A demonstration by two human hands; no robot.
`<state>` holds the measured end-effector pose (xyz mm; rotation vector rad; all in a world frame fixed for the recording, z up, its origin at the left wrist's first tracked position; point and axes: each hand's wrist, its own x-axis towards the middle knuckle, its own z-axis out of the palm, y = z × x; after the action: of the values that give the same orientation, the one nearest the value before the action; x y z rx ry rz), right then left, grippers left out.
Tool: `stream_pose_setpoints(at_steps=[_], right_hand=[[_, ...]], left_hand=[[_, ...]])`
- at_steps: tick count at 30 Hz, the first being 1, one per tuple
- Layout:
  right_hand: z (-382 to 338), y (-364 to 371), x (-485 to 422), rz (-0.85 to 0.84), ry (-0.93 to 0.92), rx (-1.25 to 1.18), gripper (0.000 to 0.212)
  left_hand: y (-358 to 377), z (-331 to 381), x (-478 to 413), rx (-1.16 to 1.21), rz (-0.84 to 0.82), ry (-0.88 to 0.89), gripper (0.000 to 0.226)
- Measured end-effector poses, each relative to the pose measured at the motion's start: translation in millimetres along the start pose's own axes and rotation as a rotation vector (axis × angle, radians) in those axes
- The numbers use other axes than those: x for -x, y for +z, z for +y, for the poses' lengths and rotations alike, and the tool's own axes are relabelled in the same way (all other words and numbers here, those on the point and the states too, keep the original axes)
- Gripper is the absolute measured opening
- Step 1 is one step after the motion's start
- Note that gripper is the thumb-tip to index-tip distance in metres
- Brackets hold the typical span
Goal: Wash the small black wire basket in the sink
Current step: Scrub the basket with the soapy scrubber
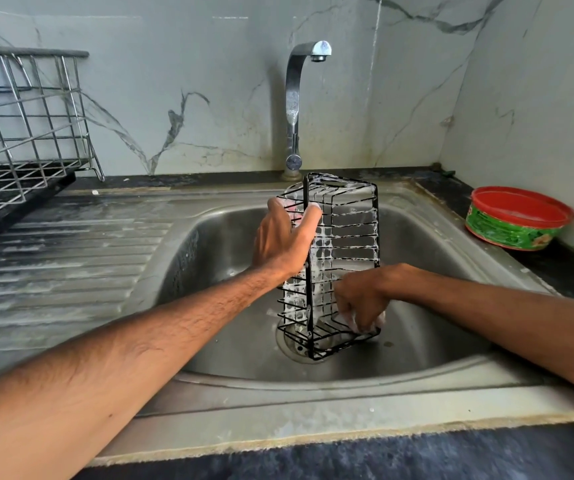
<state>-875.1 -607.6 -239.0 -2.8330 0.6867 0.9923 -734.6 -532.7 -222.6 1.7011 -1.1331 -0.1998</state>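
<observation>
Right hand [358, 299]: fingers curled round a foamy white pad [368, 323], pressed on the basket's lower end.
Left hand [285, 237]: grips the upper frame.
Black wire basket [347, 236]: foamy, on end in the sink [226, 306], over the drain [292, 344].
Behind: faucet [294, 98].

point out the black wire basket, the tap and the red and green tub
black wire basket [347, 252], head view, on its soapy side wires
tap [293, 98], head view, on its upright neck
red and green tub [510, 234], head view, on its green side wall
</observation>
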Motion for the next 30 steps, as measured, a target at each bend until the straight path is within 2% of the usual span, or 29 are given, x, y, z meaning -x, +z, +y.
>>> stream_pose_setpoints(at_steps=[3, 5, 7, 9, 15, 19, 22, 25, 27, 30], right_hand=[[1.5, -4.5, -1.2, 0.023, 0.019, 0.008, 0.016], [7.3, -7.7, -4.0, 0.207, 0.006, -0.058, 0.014], [13.2, -9.3, -6.5, 0.41, -0.016, -0.082, 0.021], [13.1, -8.0, -5.8, 0.458, -0.029, -0.028, 0.025], [-3.5, -5.7, 0.9, 0.15, 0.087, 0.263, 0.023], [-5.0, -12.8, 5.3, 0.015, 0.136, 0.165, 0.021], [-6.3, -13.3, 7.1, 0.031, 0.139, 0.131, 0.021], [-7.5, -13.9, 12.6, 0.172, 0.11, 0.087, 0.028], [-4.5, -16.6, 16.0, 0.357, 0.065, -0.007, 0.035], [-4.9, -24.8, 15.9, 0.687, 0.004, -0.15, 0.033]], left_hand=[[1.0, -1.8, -0.6, 0.006, 0.001, -0.007, 0.085], [0.5, -0.6, -1.1, 0.009, 0.013, -0.011, 0.083], [0.9, -1.1, -1.7, 0.012, 0.013, -0.011, 0.084], [1.6, -1.2, -1.9, 0.016, 0.002, -0.01, 0.086], [1.3, -3.5, -1.6, 0.001, -0.036, 0.011, 0.091], [-0.8, -0.9, 2.7, 0.039, -0.039, 0.05, 0.099], [-3.6, 1.4, 2.7, 0.071, -0.027, 0.038, 0.1], [-4.2, 1.4, 1.7, 0.062, 0.013, 0.032, 0.099], [-3.8, 0.1, 1.4, 0.089, 0.013, 0.004, 0.089], [-2.0, 0.2, 0.7, 0.105, 0.011, -0.03, 0.083]])
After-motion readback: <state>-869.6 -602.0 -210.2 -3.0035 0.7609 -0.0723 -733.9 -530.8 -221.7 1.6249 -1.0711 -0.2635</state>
